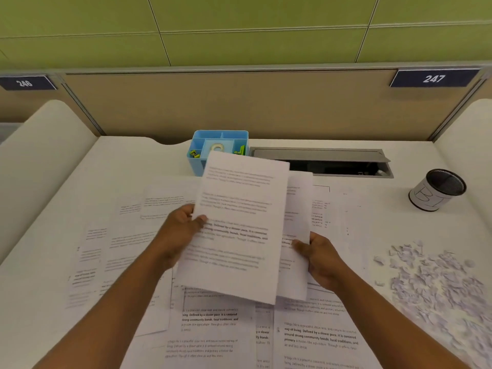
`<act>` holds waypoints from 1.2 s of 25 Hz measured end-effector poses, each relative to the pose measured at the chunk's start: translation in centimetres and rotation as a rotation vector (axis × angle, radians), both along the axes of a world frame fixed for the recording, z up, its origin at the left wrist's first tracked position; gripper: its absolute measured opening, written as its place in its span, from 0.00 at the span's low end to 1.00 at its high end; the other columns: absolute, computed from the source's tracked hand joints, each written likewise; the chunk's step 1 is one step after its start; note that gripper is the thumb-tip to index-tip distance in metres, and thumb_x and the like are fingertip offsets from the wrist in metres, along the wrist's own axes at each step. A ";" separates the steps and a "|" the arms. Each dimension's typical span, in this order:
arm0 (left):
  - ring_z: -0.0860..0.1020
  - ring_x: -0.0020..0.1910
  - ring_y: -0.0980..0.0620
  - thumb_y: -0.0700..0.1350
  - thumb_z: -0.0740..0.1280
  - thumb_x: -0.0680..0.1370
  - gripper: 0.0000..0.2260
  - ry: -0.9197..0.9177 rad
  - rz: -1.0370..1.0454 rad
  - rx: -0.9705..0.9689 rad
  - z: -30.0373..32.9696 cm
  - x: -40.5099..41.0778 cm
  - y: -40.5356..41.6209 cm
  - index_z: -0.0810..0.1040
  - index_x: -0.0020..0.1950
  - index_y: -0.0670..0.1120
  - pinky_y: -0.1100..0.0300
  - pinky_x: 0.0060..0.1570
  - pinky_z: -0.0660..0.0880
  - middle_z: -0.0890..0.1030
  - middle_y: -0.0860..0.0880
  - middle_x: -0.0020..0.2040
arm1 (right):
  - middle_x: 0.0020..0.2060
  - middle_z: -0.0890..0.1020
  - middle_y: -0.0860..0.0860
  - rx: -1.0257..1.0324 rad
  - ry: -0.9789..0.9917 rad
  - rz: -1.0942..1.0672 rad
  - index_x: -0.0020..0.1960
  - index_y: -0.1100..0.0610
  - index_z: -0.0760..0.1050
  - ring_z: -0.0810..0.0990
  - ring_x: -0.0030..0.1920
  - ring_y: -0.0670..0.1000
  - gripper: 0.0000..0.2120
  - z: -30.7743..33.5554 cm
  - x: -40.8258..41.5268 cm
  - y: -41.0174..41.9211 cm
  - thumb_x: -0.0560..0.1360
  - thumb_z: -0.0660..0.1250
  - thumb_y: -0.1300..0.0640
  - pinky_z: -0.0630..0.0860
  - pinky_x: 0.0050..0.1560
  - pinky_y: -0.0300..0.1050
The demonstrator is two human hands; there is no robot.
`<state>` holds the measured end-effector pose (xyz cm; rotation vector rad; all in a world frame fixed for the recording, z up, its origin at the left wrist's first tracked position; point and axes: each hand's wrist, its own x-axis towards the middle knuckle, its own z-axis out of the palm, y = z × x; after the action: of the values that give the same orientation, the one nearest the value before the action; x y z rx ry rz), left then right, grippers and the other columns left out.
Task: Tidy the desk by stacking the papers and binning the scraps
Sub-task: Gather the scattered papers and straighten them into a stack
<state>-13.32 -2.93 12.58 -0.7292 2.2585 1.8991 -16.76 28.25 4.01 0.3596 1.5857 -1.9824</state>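
Note:
Printed sheets (133, 241) lie scattered across the white desk (106, 161). My left hand (178, 233) grips the left edge of a printed sheet (239, 217) lifted above the desk, thumb on top. My right hand (319, 257) pinches a second sheet (298, 209), which lies partly behind the first one. A heap of small torn paper scraps (436, 283) covers the desk at the right. A black mesh cup with a white label (436, 190) stands at the far right, upright and open at the top.
A blue desk organiser (198, 163) with tape and clips stands at the back centre. A grey cable hatch (322, 161) is open beside it. Beige partition panels enclose the desk at the back and sides.

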 end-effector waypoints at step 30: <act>0.86 0.50 0.50 0.48 0.69 0.82 0.07 -0.066 0.176 0.131 -6.9 7.3 2.8 0.81 0.58 0.48 0.47 0.54 0.83 0.87 0.51 0.52 | 0.56 0.86 0.54 0.069 0.002 0.248 0.65 0.56 0.77 0.85 0.55 0.58 0.15 2.0 6.4 -2.9 0.80 0.64 0.67 0.81 0.58 0.61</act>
<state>-6.03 -0.11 5.73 -0.9846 2.0697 2.0418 -10.40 25.37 6.00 0.1778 1.6181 -1.7447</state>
